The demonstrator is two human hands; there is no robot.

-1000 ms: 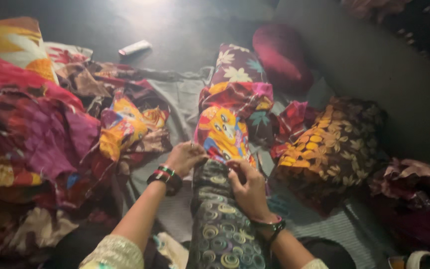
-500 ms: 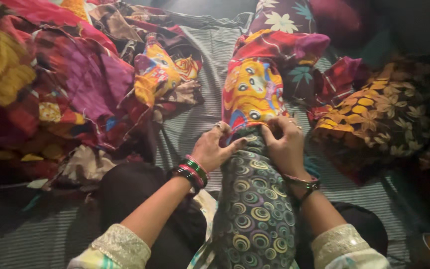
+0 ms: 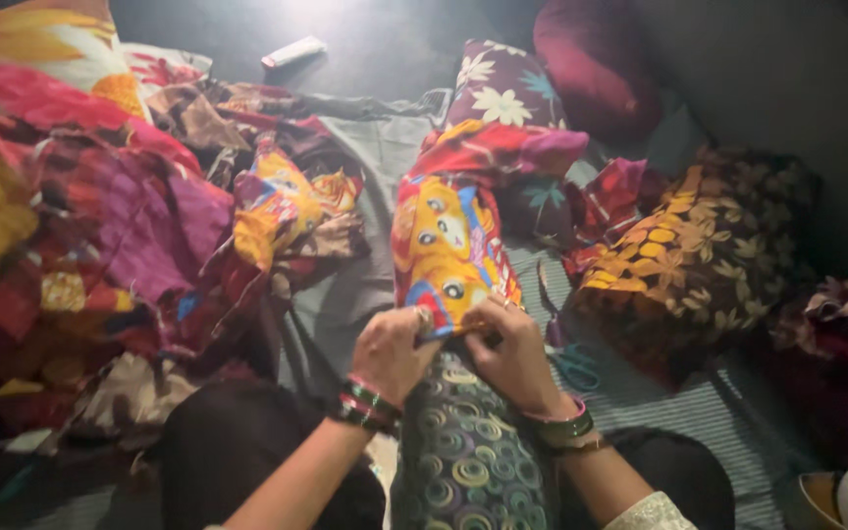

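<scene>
A long strip of patchwork cloth runs away from me over my lap. Its near piece is dark fabric with a circle print (image 3: 468, 451). Joined to it is a yellow patch with cartoon faces (image 3: 447, 250), then a red piece (image 3: 498, 149) and a purple flowered piece (image 3: 503, 93). My left hand (image 3: 393, 351), with red and green bangles at the wrist, and my right hand (image 3: 514, 355) pinch the cloth together where the circle print meets the yellow patch. Whatever lies between my fingertips is hidden.
A heap of red, magenta and yellow fabric scraps (image 3: 90, 236) fills the left. A brown cushion with yellow flowers (image 3: 694, 255) lies on the right, scissors (image 3: 566, 353) beside it on the striped sheet (image 3: 660, 412). A small white object (image 3: 293, 51) and a maroon cushion (image 3: 596, 64) lie farther off.
The view swung down and back up. My hands stay at the joint of the circle print and the yellow patch, now drawn closer together and pinching the cloth.
</scene>
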